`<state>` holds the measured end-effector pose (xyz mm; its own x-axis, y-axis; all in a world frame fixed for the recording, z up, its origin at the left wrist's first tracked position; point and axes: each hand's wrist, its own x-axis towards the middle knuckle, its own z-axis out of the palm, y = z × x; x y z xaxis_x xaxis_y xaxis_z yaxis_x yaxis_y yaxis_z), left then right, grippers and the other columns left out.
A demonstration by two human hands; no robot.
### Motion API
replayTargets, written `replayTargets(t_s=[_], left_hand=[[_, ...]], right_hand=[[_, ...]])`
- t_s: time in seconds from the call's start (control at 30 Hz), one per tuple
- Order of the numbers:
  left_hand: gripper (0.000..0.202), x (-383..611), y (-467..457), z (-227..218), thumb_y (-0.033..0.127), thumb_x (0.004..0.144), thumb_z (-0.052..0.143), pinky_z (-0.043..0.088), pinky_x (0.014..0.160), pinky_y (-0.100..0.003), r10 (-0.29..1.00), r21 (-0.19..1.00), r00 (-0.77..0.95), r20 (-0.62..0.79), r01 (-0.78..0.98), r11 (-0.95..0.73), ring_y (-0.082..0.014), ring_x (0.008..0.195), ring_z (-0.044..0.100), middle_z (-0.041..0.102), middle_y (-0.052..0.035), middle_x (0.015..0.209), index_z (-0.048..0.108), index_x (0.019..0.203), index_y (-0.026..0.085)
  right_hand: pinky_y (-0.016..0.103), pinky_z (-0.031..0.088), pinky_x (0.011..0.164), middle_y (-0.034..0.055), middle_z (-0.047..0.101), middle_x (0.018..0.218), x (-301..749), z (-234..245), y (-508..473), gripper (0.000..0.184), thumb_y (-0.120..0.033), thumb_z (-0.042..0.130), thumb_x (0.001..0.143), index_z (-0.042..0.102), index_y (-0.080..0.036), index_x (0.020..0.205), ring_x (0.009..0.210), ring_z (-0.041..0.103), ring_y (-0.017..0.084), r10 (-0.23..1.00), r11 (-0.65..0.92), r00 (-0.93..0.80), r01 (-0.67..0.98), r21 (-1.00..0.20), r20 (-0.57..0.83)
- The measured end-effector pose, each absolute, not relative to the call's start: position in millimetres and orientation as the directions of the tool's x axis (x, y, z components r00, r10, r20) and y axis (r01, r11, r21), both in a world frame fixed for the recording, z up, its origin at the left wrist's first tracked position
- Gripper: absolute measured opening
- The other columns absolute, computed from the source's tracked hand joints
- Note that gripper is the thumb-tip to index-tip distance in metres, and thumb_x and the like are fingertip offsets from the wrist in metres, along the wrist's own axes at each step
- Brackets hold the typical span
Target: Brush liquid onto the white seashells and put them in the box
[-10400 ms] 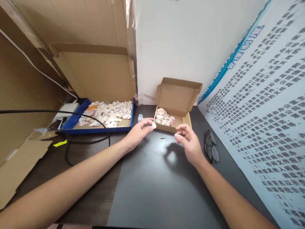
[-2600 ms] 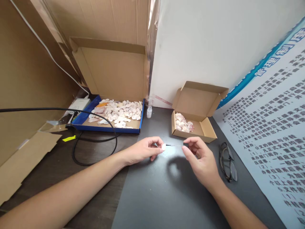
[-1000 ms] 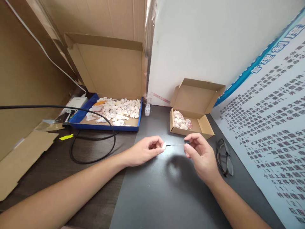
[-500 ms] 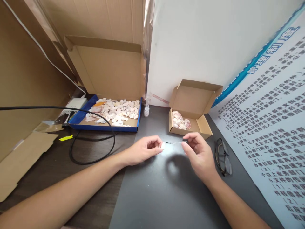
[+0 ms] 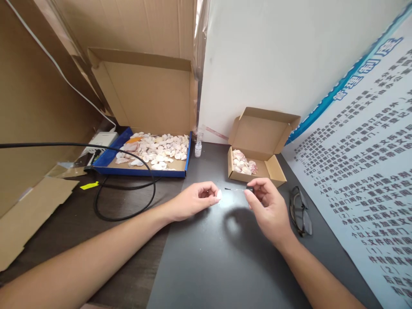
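My left hand (image 5: 195,200) pinches a small white shell (image 5: 219,195) between thumb and fingertips, just above the dark mat (image 5: 219,257). My right hand (image 5: 268,208) pinches the black cap of a thin brush (image 5: 238,189), whose tip points left and stops a short way from the shell. Behind the hands stands a small open cardboard box (image 5: 257,165) with several pinkish shells. A tiny clear bottle (image 5: 198,148) stands between that box and the blue tray (image 5: 144,165) of white shells.
A black cable (image 5: 125,189) loops on the dark table left of the mat. Folded glasses (image 5: 300,210) lie at the right by a printed poster (image 5: 363,171). Cardboard sheets line the left side and back.
The brush tip has drawn back a little from the shell. Both hands stay in nearly the same place.
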<state>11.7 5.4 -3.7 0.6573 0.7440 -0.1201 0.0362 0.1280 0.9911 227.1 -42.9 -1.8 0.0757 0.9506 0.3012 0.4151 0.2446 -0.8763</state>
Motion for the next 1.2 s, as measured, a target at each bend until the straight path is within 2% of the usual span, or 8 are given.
replayTargets(t_s=[0.1, 0.27, 0.37, 0.5, 0.63, 0.83, 0.93, 1.2], left_hand=[[0.032, 11.3, 5.9, -5.1, 0.045, 0.083, 0.065, 0.027, 0.055, -0.022, 0.744, 0.989, 0.654, -0.138, 0.055, 0.135, -0.006, 0.059, 0.034, 0.042, 0.0057, 0.069, 0.054, 0.085, 0.015], [0.035, 11.0, 6.3, -7.3, 0.048, 0.081, 0.066, 0.037, 0.055, -0.022, 0.771, 0.982, 0.609, -0.185, 0.13, 0.134, -0.0082, 0.06, 0.045, 0.049, 0.0043, 0.068, 0.054, 0.089, 0.016], [0.037, 11.4, 6.6, -7.8, 0.05, 0.081, 0.066, 0.041, 0.056, -0.022, 0.748, 0.974, 0.625, -0.224, 0.129, 0.184, -0.0091, 0.058, 0.049, 0.052, 0.0043, 0.062, 0.052, 0.089, 0.017], [0.037, 11.9, 7.4, -8.4, 0.05, 0.081, 0.067, 0.042, 0.055, -0.021, 0.74, 0.972, 0.633, -0.228, 0.11, 0.206, -0.0079, 0.054, 0.048, 0.054, 0.0046, 0.059, 0.051, 0.088, 0.017], [0.036, 12.1, 8.3, -8.7, 0.047, 0.08, 0.068, 0.042, 0.054, -0.021, 0.737, 0.968, 0.633, -0.238, 0.09, 0.235, -0.0079, 0.054, 0.05, 0.055, 0.0045, 0.058, 0.05, 0.088, 0.017], [0.033, 12.5, 8.3, -7.9, 0.043, 0.077, 0.07, 0.042, 0.054, -0.021, 0.743, 0.96, 0.62, -0.251, 0.063, 0.272, -0.0082, 0.054, 0.051, 0.055, 0.0051, 0.058, 0.052, 0.088, 0.017], [0.035, 13.1, 8.0, -6.6, 0.045, 0.076, 0.071, 0.04, 0.052, -0.021, 0.746, 0.959, 0.615, -0.256, 0.067, 0.275, -0.0076, 0.051, 0.049, 0.055, 0.0047, 0.057, 0.052, 0.086, 0.017], [0.04, 11.7, 8.3, -5.4, 0.048, 0.074, 0.074, 0.041, 0.054, -0.023, 0.738, 0.961, 0.63, -0.241, 0.049, 0.272, -0.0066, 0.055, 0.052, 0.054, 0.0038, 0.069, 0.054, 0.087, 0.016]], right_hand=[[0.021, 0.04, 0.054, -0.0035, 0.048, 0.069, 227.5, -2.5, -42.7, 0.016, -0.033, 0.06, 0.089, 0.052, -0.02, 0.096, 0.057, 0.047, 0.009, 0.958, 0.256, 0.019, 0.385, -0.887, 0.285], [0.022, 0.041, 0.054, -0.0033, 0.047, 0.07, 227.2, -2.5, -41.3, 0.018, -0.035, 0.059, 0.089, 0.052, -0.02, 0.095, 0.056, 0.047, 0.009, 0.963, 0.217, 0.065, 0.381, -0.899, 0.26], [0.022, 0.041, 0.053, -0.0042, 0.046, 0.066, 226.0, -1.6, -41.1, 0.018, -0.035, 0.058, 0.09, 0.052, -0.02, 0.096, 0.055, 0.047, 0.009, 0.967, 0.242, -0.008, 0.351, -0.904, 0.256], [0.022, 0.041, 0.053, -0.0041, 0.047, 0.065, 224.6, 0.3, -43.1, 0.018, -0.034, 0.06, 0.088, 0.053, -0.019, 0.095, 0.055, 0.046, 0.009, 0.967, 0.222, 0.012, 0.447, -0.867, 0.254], [0.022, 0.042, 0.053, -0.004, 0.047, 0.065, 223.1, 1.7, -45.1, 0.018, -0.035, 0.058, 0.09, 0.052, -0.019, 0.097, 0.055, 0.048, 0.01, 0.969, 0.235, -0.026, 0.404, -0.884, 0.246], [0.022, 0.042, 0.052, -0.0029, 0.049, 0.065, 223.6, 1.5, -43.9, 0.018, -0.035, 0.058, 0.089, 0.053, -0.019, 0.095, 0.055, 0.048, 0.01, 0.964, 0.218, 0.033, 0.474, -0.853, 0.264], [0.022, 0.044, 0.053, -0.0024, 0.05, 0.066, 226.4, -0.6, -44.7, 0.019, -0.037, 0.058, 0.09, 0.054, -0.019, 0.097, 0.055, 0.05, 0.01, 0.954, 0.27, -0.012, 0.463, -0.845, 0.298], [0.021, 0.044, 0.052, -0.0014, 0.053, 0.067, 224.7, -5.2, -42.5, 0.02, -0.039, 0.059, 0.089, 0.056, -0.02, 0.096, 0.056, 0.051, 0.01, 0.936, 0.294, 0.01, 0.523, -0.8, 0.351]])
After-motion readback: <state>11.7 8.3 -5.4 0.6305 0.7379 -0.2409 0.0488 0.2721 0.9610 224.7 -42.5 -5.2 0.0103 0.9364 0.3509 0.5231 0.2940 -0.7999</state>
